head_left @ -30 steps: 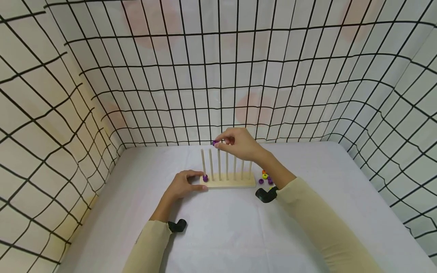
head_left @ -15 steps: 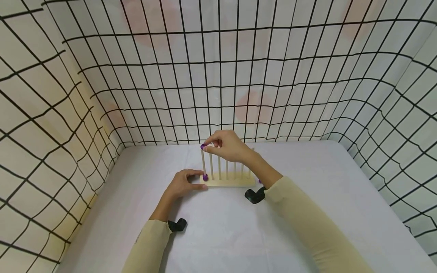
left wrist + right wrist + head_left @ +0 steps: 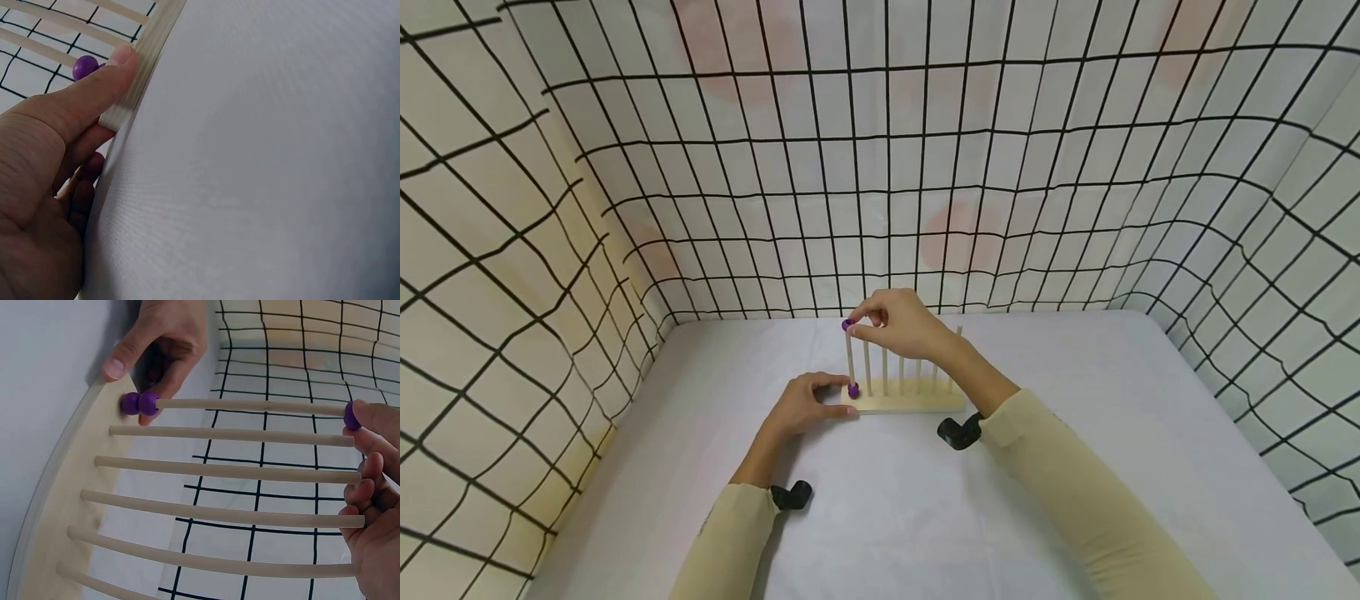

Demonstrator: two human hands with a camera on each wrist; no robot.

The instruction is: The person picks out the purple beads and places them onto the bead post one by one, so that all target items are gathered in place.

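A wooden peg stand (image 3: 910, 398) with a row of upright pegs stands on the table. My left hand (image 3: 801, 406) grips its left end, thumb on the front edge and fingers behind. With thumb and index finger, my right hand (image 3: 906, 323) pinches a purple bead (image 3: 352, 416) at the top of the leftmost peg (image 3: 250, 406). The right wrist view shows two more purple beads (image 3: 148, 404) low on that same peg, against the base. In that view the other visible pegs carry no beads. Part of the held bead is hidden by the fingertips.
A white cloth (image 3: 880, 500) covers the table. Black wire mesh (image 3: 887, 167) rises behind and at both sides, with pale sheeting beyond it. A black wrist-camera mount (image 3: 960, 433) sits by the right cuff, and another mount (image 3: 792, 496) by the left.
My right hand has moved left with the bead, from above the third peg to the leftmost peg's top. Its forearm now hides the loose beads seen earlier at right. The left hand stays put.
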